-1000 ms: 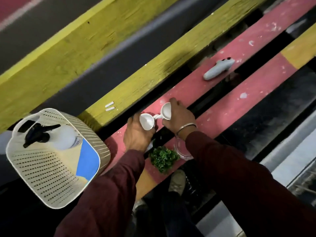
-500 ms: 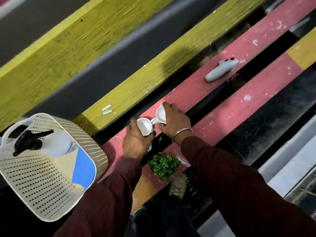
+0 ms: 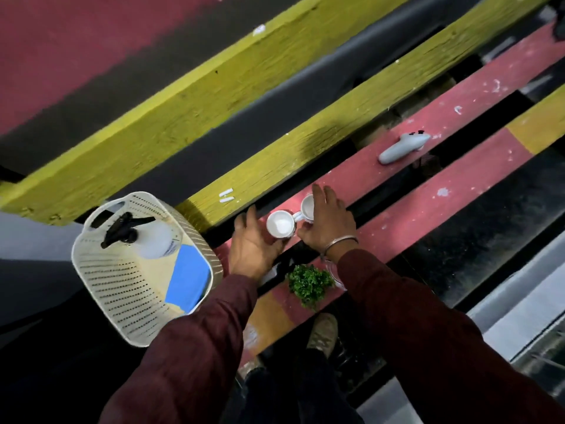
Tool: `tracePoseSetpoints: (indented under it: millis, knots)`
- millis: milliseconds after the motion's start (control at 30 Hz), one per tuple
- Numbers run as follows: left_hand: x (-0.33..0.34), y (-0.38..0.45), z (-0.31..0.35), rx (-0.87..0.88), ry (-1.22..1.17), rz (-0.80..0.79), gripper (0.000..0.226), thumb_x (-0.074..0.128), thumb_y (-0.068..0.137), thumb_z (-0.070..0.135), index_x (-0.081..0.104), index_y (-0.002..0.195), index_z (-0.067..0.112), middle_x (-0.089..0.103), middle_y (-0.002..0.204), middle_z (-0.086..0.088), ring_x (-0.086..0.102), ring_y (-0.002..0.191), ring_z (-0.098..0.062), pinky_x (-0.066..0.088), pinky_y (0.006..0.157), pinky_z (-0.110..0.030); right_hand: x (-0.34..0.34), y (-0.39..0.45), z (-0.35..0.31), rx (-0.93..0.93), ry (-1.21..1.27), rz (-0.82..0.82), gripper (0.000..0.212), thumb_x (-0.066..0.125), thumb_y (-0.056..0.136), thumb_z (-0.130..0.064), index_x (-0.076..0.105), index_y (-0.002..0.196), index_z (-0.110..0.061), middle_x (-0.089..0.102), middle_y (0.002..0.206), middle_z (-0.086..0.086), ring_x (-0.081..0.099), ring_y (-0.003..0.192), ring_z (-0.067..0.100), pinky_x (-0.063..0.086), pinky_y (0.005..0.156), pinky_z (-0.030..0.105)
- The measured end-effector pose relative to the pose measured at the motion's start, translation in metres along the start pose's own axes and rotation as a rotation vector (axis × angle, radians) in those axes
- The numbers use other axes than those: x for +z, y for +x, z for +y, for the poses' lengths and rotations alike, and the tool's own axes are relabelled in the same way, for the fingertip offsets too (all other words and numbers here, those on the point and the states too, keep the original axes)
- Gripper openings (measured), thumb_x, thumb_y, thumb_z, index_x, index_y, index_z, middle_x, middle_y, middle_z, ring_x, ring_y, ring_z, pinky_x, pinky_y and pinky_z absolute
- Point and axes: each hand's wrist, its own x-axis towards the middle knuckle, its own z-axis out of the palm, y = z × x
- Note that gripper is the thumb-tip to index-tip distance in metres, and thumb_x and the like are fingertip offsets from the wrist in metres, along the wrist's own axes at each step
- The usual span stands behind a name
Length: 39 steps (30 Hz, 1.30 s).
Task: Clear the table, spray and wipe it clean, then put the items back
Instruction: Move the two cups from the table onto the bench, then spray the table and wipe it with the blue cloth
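Note:
Two small white cups, one (image 3: 279, 226) beside the other (image 3: 306, 206), stand touching on the red plank of the slatted table (image 3: 458, 117). My left hand (image 3: 253, 246) lies open just left of the nearer cup, fingers spread. My right hand (image 3: 328, 221) hovers with straight fingers over the farther cup and hides part of it. A cream perforated basket (image 3: 122, 295) at the left holds a spray bottle (image 3: 146, 237) with a black trigger and a blue cloth (image 3: 188, 276). A small green plant (image 3: 310, 283) sits near my right wrist.
A grey-white handheld controller (image 3: 403, 146) lies farther along the red plank. Two tiny white pieces (image 3: 226, 195) rest on the yellow beam. A clear glass item (image 3: 336, 275) is partly hidden under my right sleeve. Dark gaps run between the planks.
Both hands gripped the cups earlier; now the fingers have spread away from them and the cups rest on the plank. The view shifted slightly.

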Motion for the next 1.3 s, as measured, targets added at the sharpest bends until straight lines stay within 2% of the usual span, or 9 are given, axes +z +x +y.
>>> tracePoseSetpoints:
  millis: [67, 267, 500, 733, 867, 1000, 1300]
  knots:
    - [-0.025, -0.018, 0.006, 0.034, 0.046, 0.016, 0.093, 0.076, 0.076, 0.047, 0.030, 0.150, 0.014, 0.038, 0.146, -0.017, 0.048, 0.125, -0.040, 0.048, 0.093, -0.047, -0.020, -0.018, -0.018, -0.042, 0.012, 0.004, 0.095, 0.066, 0.070, -0.039, 0.019, 0.149, -0.015, 0.027, 0.152, 0.014, 0.041, 0.129, 0.037, 0.041, 0.097, 0.046]
    - [-0.106, -0.090, 0.011, 0.059, 0.155, 0.093, 0.077, 0.067, 0.081, 0.032, 0.035, 0.148, 0.012, 0.034, 0.152, -0.015, 0.045, 0.129, -0.039, 0.046, 0.100, -0.046, -0.070, -0.078, -0.088, -0.171, -0.034, 0.009, 0.091, 0.064, 0.073, -0.044, 0.023, 0.148, -0.011, 0.024, 0.154, 0.015, 0.040, 0.130, 0.036, 0.038, 0.101, 0.046]
    - [-0.216, -0.197, -0.032, -0.030, 0.189, 0.257, 0.072, 0.065, 0.083, 0.034, 0.039, 0.146, 0.012, 0.033, 0.153, -0.016, 0.042, 0.130, -0.039, 0.041, 0.105, -0.044, -0.097, -0.173, -0.198, -0.365, -0.042, 0.007, 0.089, 0.062, 0.076, -0.046, 0.022, 0.148, -0.011, 0.026, 0.152, 0.014, 0.038, 0.132, 0.032, 0.037, 0.100, 0.047]
    - [-0.309, -0.306, -0.141, -0.156, 0.200, 0.456, 0.072, 0.065, 0.086, 0.035, 0.035, 0.148, 0.016, 0.028, 0.157, -0.013, 0.032, 0.140, -0.034, 0.036, 0.110, -0.044, -0.081, -0.264, -0.327, -0.600, -0.074, 0.065, 0.087, 0.060, 0.074, -0.043, 0.024, 0.147, -0.013, 0.022, 0.155, 0.012, 0.034, 0.136, 0.031, 0.036, 0.105, 0.046]
    - [-0.362, -0.373, -0.219, -0.211, 0.245, 0.527, 0.075, 0.063, 0.087, 0.038, 0.032, 0.152, 0.016, 0.021, 0.161, -0.013, 0.026, 0.144, -0.033, 0.033, 0.114, -0.045, -0.066, -0.322, -0.413, -0.661, -0.091, 0.118, 0.086, 0.059, 0.077, -0.044, 0.021, 0.148, -0.014, 0.018, 0.157, 0.012, 0.028, 0.140, 0.029, 0.029, 0.110, 0.046]
    - [-0.411, -0.433, -0.286, -0.269, 0.245, 0.620, 0.073, 0.062, 0.087, 0.037, 0.034, 0.151, 0.016, 0.023, 0.160, -0.014, 0.027, 0.144, -0.034, 0.034, 0.113, -0.045, -0.043, -0.373, -0.491, -0.729, -0.099, 0.155, 0.087, 0.061, 0.079, -0.046, 0.020, 0.149, -0.014, 0.015, 0.158, 0.010, 0.026, 0.142, 0.027, 0.025, 0.113, 0.047]
    - [-0.475, -0.534, -0.406, -0.429, 0.209, 0.729, 0.073, 0.065, 0.087, 0.037, 0.034, 0.150, 0.016, 0.023, 0.161, -0.013, 0.026, 0.145, -0.033, 0.032, 0.115, -0.047, 0.004, -0.459, -0.622, -0.884, -0.120, 0.111, 0.092, 0.060, 0.080, -0.049, 0.010, 0.152, -0.018, 0.007, 0.160, 0.008, 0.019, 0.145, 0.028, 0.018, 0.116, 0.051]
